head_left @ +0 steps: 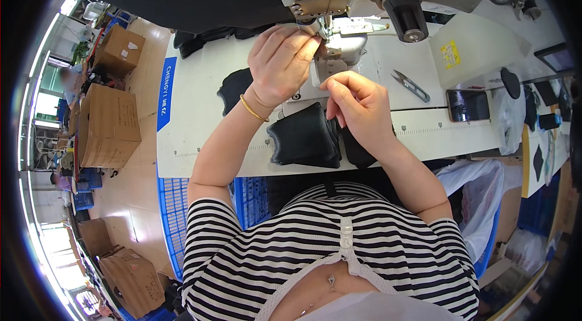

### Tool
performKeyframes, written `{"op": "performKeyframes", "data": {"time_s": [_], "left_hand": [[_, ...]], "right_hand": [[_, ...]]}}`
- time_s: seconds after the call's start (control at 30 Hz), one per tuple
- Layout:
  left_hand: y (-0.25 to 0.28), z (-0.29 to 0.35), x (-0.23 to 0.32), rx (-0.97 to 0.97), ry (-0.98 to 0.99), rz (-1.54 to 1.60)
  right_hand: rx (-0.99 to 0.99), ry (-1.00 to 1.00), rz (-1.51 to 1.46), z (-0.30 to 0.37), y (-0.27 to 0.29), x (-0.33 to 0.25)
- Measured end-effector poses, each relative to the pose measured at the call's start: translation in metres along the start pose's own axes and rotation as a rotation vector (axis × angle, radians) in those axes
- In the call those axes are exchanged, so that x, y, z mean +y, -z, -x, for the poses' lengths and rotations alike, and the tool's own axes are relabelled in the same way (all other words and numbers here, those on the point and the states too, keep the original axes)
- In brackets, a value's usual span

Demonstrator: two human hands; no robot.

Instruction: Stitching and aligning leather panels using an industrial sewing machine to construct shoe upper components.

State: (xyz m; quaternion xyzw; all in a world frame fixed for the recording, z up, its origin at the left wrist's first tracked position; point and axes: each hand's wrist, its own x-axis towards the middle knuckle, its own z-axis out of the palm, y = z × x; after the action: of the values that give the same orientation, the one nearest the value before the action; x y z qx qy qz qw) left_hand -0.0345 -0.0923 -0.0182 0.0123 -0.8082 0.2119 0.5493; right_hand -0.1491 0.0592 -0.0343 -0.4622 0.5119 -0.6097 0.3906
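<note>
The left hand reaches up to the needle area of the sewing machine, its fingers bunched close together with the tips right beside the metal parts; I cannot tell whether they pinch anything. The right hand hangs just below, its fingers curled, thumb and index drawn near each other; whether a thread lies between those 2 is too fine to make out. The black fabric stack lies near the front edge of the bench, below and between the 2 hands, and a further black piece sits beside it, under the right hand and wrist.

The gravest risk seems to be a pricked or trapped fingertip: if the machine starts, say from a stray press on its control, the left hand is too near to clear in time. A lowered right wrist could brush the stack askew or push layers toward the front edge, where they might drop. The snips lie with their points toward the machine, so a hurried sideways reach by the right hand could meet the blades. The bracelet on the left wrist might also snag loose cloth.
</note>
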Motion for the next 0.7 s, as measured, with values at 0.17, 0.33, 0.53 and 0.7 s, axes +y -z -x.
{"op": "performKeyframes", "data": {"time_s": [0.17, 0.33, 0.53, 0.7], "left_hand": [[-0.001, -0.001, -0.001, 0.017, -0.001, 0.000], [-0.001, -0.001, -0.002, 0.014, -0.009, 0.005], [0.000, 0.002, 0.000, 0.017, -0.007, 0.013], [-0.002, 0.011, 0.005, 0.049, 0.119, 0.067]], "right_hand": [[-0.014, -0.016, 0.003, 0.002, -0.002, 0.002], [-0.025, -0.014, 0.038, 0.006, -0.003, 0.004], [-0.073, -0.051, 0.079, 0.012, -0.003, 0.005], [-0.013, 0.070, 0.149, 0.024, 0.003, 0.015]]}}
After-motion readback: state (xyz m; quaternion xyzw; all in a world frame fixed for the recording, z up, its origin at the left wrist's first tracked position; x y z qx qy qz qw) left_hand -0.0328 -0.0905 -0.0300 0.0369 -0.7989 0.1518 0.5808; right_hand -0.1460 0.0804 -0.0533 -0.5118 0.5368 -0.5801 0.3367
